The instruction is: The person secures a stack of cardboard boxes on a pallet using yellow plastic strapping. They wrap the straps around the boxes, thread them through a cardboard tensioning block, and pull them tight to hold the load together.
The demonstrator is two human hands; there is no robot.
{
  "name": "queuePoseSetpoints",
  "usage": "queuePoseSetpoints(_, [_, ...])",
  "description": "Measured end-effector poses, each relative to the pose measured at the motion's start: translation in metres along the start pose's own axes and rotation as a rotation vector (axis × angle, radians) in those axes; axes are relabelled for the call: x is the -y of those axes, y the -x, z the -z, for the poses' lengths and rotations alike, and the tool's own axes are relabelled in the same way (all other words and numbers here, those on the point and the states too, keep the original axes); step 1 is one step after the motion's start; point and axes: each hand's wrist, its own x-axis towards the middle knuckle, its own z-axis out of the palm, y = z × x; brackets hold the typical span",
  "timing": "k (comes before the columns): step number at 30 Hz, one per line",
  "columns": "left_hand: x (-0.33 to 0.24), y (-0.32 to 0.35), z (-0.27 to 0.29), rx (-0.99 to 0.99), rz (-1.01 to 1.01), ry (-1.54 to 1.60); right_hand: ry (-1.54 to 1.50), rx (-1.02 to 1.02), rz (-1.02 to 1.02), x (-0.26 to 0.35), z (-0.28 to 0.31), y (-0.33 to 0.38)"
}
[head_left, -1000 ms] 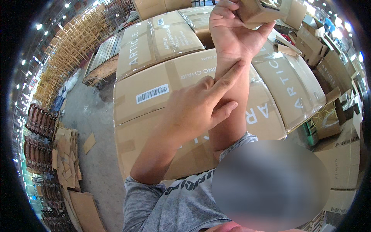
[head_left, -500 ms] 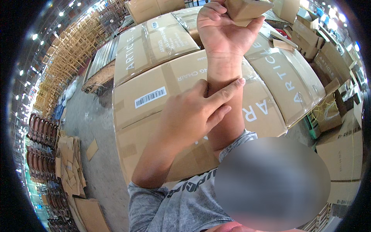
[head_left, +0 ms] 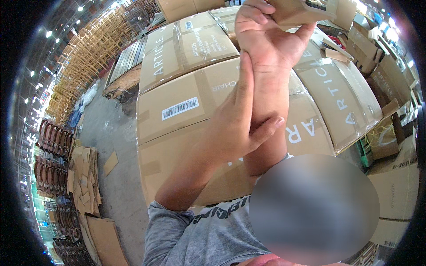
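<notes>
My right hand (head_left: 270,42) is raised over the cartons with its palm toward me. Its fingers and thumb are closed around a bent piece of brown cardboard (head_left: 299,12), which is cut off by the top edge of the view. My left hand (head_left: 239,115) rests against my right forearm (head_left: 271,97). One of its fingers lies stretched toward the wrist, and the thumb stands apart, across the forearm; its other fingers are hidden. Beneath both arms is a large taped carton (head_left: 177,133) with a white barcode label (head_left: 179,108).
More sealed cartons (head_left: 186,48) lie beyond and to the right. Opened boxes (head_left: 381,75) crowd the right side. Flattened cardboard (head_left: 83,181) and stacked brown curved pieces (head_left: 52,159) line the concrete floor (head_left: 117,173) at left. Wooden frames (head_left: 97,48) are piled at far left.
My left hand has turned and slid along the forearm; its finger now points up toward the wrist instead of across. The right hand still holds the cardboard, slightly further right in view.
</notes>
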Motion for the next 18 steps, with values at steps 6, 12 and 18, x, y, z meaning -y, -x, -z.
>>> queuePoseSetpoints(6, [-0.014,0.006,0.001,0.240,0.040,-0.150,0.032,0.057,0.054,0.015,-0.014,-0.005])
queuePoseSetpoints(12, [-0.031,0.009,-0.013,0.321,0.047,-0.149,0.065,0.113,0.052,0.027,-0.024,0.002])
queuePoseSetpoints(18, [-0.038,0.009,-0.013,0.331,-0.005,-0.117,0.163,0.147,-0.015,0.042,-0.027,0.039])
